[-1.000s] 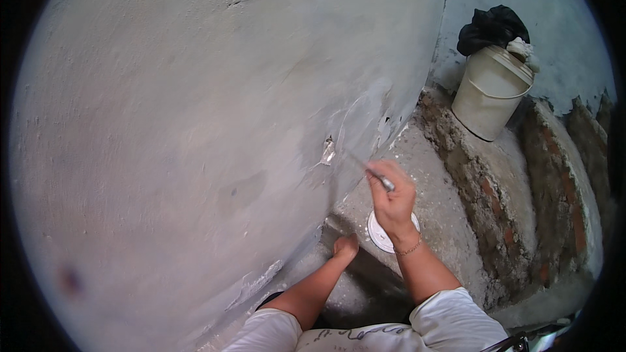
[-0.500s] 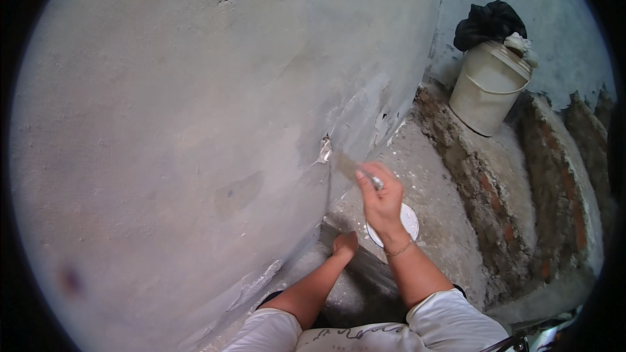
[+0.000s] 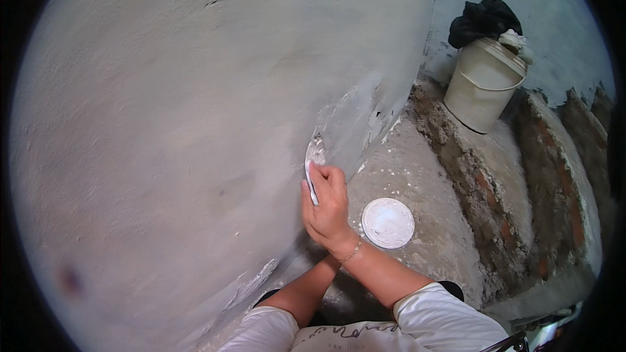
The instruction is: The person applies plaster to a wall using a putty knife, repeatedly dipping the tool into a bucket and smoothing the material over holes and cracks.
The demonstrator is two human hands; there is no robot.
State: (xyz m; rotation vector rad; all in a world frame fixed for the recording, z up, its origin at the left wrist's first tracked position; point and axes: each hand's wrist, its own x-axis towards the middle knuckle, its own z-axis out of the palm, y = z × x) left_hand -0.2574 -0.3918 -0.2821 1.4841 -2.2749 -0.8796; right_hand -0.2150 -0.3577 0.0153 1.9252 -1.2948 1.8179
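Now brings right hand (image 3: 328,207) and scraper (image 3: 308,176) leftward to the wall (image 3: 163,124) at mid-frame, fully uncovering the white disc (image 3: 388,223) lower right of centre, hiding the left hand.

Holds a scraper (image 3: 308,168) in the right hand (image 3: 328,207), at a rough patch (image 3: 317,148) low on the grey wall (image 3: 189,117). Crosses the right forearm over the left (image 3: 313,288), hiding the left hand. Has a round white tub (image 3: 388,223) near the right wrist on the floor (image 3: 430,186) and, farther off, a bucket (image 3: 481,91) topped with a black bag (image 3: 486,21), beside crumbling steps (image 3: 554,182).
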